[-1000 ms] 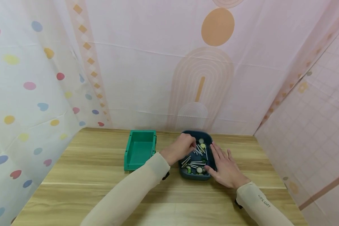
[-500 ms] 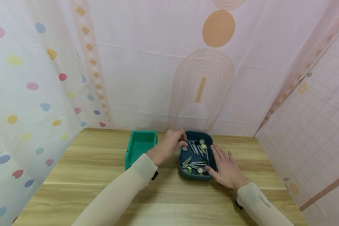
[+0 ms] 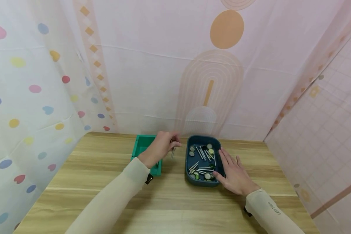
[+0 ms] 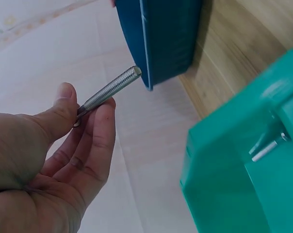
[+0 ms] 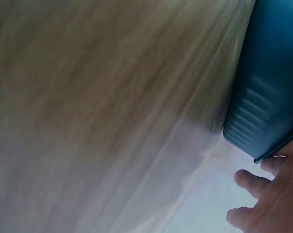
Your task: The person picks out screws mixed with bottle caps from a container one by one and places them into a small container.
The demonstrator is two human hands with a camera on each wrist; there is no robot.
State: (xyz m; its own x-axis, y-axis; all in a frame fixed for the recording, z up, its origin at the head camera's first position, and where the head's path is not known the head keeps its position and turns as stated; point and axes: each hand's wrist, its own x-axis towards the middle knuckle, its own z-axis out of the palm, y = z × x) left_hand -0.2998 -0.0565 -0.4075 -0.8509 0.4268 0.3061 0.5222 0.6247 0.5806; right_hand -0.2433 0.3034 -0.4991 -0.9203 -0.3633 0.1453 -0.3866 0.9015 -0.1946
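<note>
My left hand (image 3: 161,147) pinches a silver bolt (image 4: 112,90) between thumb and fingers, its blunt threaded end pointing away from the hand. In the head view the hand is over the right side of the green bin (image 3: 144,139), while the bolt (image 3: 173,153) hangs just right of it. Inside that bin the left wrist view shows another metal bolt (image 4: 265,151). My right hand (image 3: 235,175) rests with extended fingers along the right rim of the dark blue tray (image 3: 203,184). Several bolts (image 3: 205,169) and round bottle caps (image 3: 207,176) lie scattered in the tray.
Both containers stand on a wood-grain table (image 3: 169,208), with a narrow strip of tabletop between them. A patterned pale curtain (image 3: 146,81) hangs right behind the table, and more cloth flanks it on both sides.
My left hand has lifted out of the blue tray and moved left to the green bin, carrying a bolt. Two bottle caps at the tray's left side are now uncovered. My right hand stays put.
</note>
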